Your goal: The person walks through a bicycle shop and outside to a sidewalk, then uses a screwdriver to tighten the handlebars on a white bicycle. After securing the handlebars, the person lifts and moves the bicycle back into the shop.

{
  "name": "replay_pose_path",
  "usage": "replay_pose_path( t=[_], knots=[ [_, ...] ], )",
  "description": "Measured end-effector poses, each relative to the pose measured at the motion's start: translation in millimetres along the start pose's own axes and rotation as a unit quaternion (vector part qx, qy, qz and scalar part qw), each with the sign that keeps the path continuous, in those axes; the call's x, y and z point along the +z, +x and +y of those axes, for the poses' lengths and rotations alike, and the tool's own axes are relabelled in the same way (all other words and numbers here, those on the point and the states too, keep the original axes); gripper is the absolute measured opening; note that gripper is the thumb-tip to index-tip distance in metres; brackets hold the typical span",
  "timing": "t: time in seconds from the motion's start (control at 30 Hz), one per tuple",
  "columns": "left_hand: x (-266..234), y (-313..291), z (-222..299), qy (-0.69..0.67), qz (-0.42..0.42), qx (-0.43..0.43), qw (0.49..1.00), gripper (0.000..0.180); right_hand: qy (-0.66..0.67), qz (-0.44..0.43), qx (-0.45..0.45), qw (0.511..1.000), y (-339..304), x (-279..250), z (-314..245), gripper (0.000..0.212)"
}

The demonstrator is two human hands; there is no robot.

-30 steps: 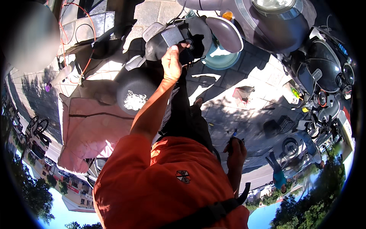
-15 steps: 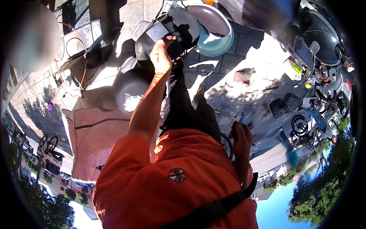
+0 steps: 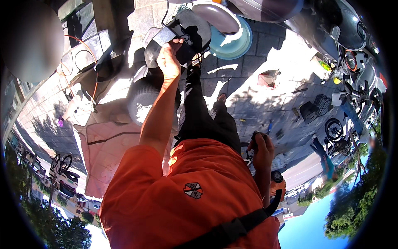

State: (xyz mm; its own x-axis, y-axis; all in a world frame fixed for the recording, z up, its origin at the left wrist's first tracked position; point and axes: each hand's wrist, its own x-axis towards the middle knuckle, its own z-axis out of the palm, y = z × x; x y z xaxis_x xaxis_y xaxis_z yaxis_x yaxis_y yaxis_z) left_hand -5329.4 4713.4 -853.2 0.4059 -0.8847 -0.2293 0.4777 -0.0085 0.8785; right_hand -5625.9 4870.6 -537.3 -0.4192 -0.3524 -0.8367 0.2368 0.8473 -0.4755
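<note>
My left hand (image 3: 170,61) reaches out over a dark rounded seat-like thing (image 3: 200,36). Its fingers are closed on the edge of a flat black object with a shiny grey panel (image 3: 164,36); the exact kind is unclear. A black strap or cord lies looped beside it. My right hand (image 3: 263,151) is held by my right side, fingers curled around a small black object (image 3: 255,136) that mostly hides in the palm. Below my left forearm sits a dark mesh-covered seat (image 3: 139,97) with a sunlit white patch.
A pink quilted cover (image 3: 107,157) spreads on the left. Beyond my feet stands a teal round basin (image 3: 238,43) beside a grey oval thing (image 3: 217,17). Parked scooters (image 3: 352,37) line the right, near a black basket (image 3: 315,108). An orange cable (image 3: 96,79) hangs at upper left.
The view has turned slightly, so the surroundings shift. My left hand and the grey-panelled object sit a little further left. My right hand keeps its curled hold.
</note>
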Motion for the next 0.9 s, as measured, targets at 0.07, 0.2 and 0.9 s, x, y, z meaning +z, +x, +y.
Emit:
replay_pose_path(
  t=[0.07,0.2,0.9],
  knots=[
    [0.4,-0.3,0.5,-0.001,0.005,-0.002,1.0,0.041,-0.005,0.001,-0.003,1.0,-0.5,-0.3,1.7,0.015],
    [3.7,1.1,2.8,-0.011,0.007,-0.004,1.0,0.039,-0.001,-0.007,0.0,1.0,0.1,-1.6,2.4,0.016],
    [-2.8,2.9,-1.0,0.014,-0.007,-0.007,1.0,0.034,-0.003,0.005,-0.009,1.0,-6.5,-1.8,-0.8,0.018]
  ],
)
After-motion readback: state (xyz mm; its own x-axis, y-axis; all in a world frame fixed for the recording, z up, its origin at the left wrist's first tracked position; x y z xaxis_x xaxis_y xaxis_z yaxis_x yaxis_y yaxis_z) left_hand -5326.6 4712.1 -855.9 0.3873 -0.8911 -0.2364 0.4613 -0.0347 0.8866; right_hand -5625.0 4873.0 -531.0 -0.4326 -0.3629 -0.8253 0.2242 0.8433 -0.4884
